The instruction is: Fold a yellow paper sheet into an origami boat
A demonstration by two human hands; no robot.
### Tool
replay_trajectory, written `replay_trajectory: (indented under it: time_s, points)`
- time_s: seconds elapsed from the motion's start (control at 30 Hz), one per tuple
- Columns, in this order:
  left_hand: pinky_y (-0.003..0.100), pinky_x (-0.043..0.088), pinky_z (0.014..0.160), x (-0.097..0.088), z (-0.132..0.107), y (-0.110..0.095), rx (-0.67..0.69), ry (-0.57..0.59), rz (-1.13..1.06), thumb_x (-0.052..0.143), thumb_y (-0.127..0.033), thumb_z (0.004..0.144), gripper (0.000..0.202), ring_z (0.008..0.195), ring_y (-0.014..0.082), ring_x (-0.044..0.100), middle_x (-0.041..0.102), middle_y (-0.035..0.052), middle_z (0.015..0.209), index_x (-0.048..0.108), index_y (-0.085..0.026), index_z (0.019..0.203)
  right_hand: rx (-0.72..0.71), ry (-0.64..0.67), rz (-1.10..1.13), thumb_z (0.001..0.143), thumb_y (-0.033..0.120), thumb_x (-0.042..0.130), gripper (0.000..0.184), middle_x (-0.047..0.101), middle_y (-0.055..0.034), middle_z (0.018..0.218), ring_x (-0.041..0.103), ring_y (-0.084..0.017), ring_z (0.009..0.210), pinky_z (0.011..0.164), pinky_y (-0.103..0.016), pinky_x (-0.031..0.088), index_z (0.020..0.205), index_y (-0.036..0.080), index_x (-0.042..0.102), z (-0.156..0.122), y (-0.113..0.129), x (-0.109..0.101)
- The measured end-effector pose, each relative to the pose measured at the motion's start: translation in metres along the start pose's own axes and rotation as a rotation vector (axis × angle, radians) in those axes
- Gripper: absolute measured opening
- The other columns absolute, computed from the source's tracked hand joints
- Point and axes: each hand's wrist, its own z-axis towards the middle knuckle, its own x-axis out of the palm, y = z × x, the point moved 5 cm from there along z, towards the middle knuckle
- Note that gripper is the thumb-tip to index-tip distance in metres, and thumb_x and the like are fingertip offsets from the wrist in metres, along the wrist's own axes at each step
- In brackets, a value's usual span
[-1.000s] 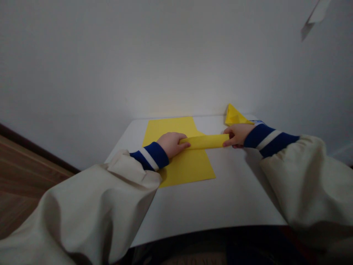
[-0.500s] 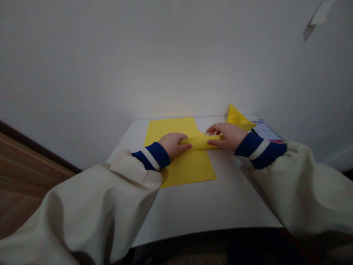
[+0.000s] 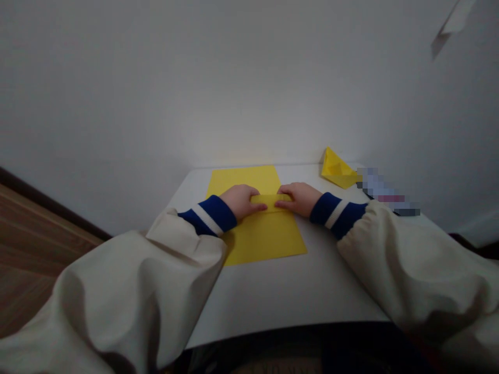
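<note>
A narrow folded strip of yellow paper (image 3: 272,200) lies across a flat yellow sheet (image 3: 260,234) on the white table (image 3: 296,285). My left hand (image 3: 241,200) pinches the strip's left end with closed fingers. My right hand (image 3: 298,197) presses on its right end, fingers together on the paper. The two hands are close, almost touching. Most of the strip is hidden beneath them.
A folded yellow paper shape (image 3: 338,170) stands at the table's back right corner. Beside it lies a blurred flat object (image 3: 384,193). A white wall rises right behind the table. Wooden floor (image 3: 35,244) shows at the left.
My right hand has slid left along the folded strip, from its far right end to beside my left hand. The visible strip has grown much shorter. The left hand stayed in place.
</note>
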Motion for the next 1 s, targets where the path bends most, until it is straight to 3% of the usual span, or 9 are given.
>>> replay_trajectory:
  time_s: [0.17,0.4,0.87,1.0]
  points:
    - [0.026,0.033,0.056,-0.006,0.002,0.009,-0.007,0.090,0.066,0.058,-0.052,0.070,0.041,0.059,0.0165,0.053,0.063,0.0039,0.064,0.070,-0.016,0.087,-0.030,0.000,0.004,0.082,0.041,0.051,0.029,0.066,-0.0069,0.082,0.054,-0.016,0.073,0.065,-0.027,0.035,0.090,0.016,0.064,0.001,-0.002,0.003]
    - [0.027,0.033,0.056,-0.007,0.004,0.015,-0.038,0.131,0.114,0.054,-0.058,0.070,0.049,0.058,0.0171,0.052,0.062,0.0051,0.062,0.070,-0.016,0.088,-0.085,-0.022,-0.048,0.083,0.038,0.050,0.030,0.066,-0.0089,0.087,0.055,-0.019,0.080,0.070,-0.028,0.036,0.093,0.014,0.065,0.001,0.000,0.004]
    - [0.026,0.034,0.060,-0.008,0.004,0.018,-0.044,0.160,0.138,0.059,-0.057,0.065,0.051,0.068,0.0201,0.057,0.065,0.0055,0.069,0.066,-0.015,0.095,-0.094,-0.033,-0.032,0.082,0.038,0.053,0.030,0.067,-0.0095,0.090,0.056,-0.019,0.083,0.075,-0.029,0.038,0.095,0.013,0.065,0.003,-0.004,0.005]
    - [0.026,0.032,0.054,-0.007,0.006,0.025,-0.077,0.122,0.117,0.064,-0.057,0.059,0.053,0.060,0.0180,0.053,0.061,0.0044,0.067,0.064,-0.014,0.090,-0.116,-0.022,-0.035,0.082,0.038,0.052,0.032,0.066,-0.0103,0.092,0.056,-0.020,0.085,0.077,-0.030,0.039,0.097,0.013,0.064,0.002,-0.003,0.006]
